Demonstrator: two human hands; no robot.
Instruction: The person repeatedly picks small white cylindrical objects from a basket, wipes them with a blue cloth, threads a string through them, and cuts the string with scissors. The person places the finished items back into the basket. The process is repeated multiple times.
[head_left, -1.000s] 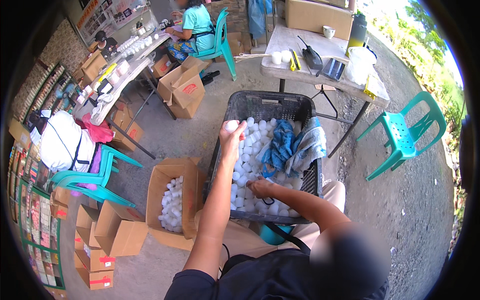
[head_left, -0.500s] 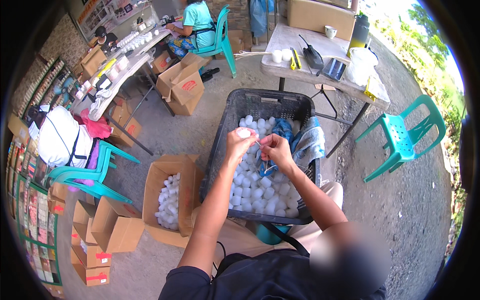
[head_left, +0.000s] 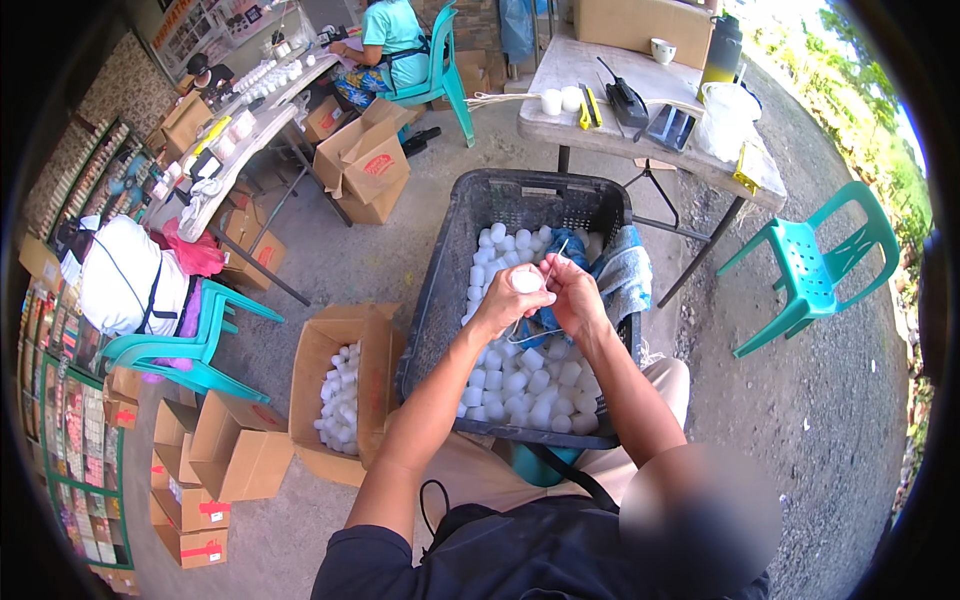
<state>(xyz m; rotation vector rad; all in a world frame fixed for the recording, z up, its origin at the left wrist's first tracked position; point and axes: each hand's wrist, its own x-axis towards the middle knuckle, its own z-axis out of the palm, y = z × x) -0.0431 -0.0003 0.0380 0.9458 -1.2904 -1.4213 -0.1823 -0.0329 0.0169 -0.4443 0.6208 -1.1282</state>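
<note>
My left hand (head_left: pixel 508 303) holds a short white candle (head_left: pixel 524 282), its round end facing up. Close against it, my right hand (head_left: pixel 577 300) pinches a thin white wick (head_left: pixel 563 247), whose tip sticks up above the fingers. More of the thin cord hangs in a loop below the hands. Both hands are over a black plastic crate (head_left: pixel 425 285) at my lap. Loose white candles (head_left: pixel 530 385) fill much of the crate's bottom. A blue and pale towel (head_left: pixel 626 272) drapes over its right side, partly behind my right hand.
Left of the crate stands a cardboard box (head_left: pixel 312 400) of white pieces, near other open boxes (head_left: pixel 235 450). A table (head_left: pixel 560 70) ahead right carries candles, a cutter, a radio and a cup. A green chair (head_left: pixel 805 270) stands right. Several people sit at a long table (head_left: pixel 270 125).
Both hands have shifted right, the left one slightly nearer me with the candle. The wick's tip now points up above my right fingers. The view has tilted slightly.
</note>
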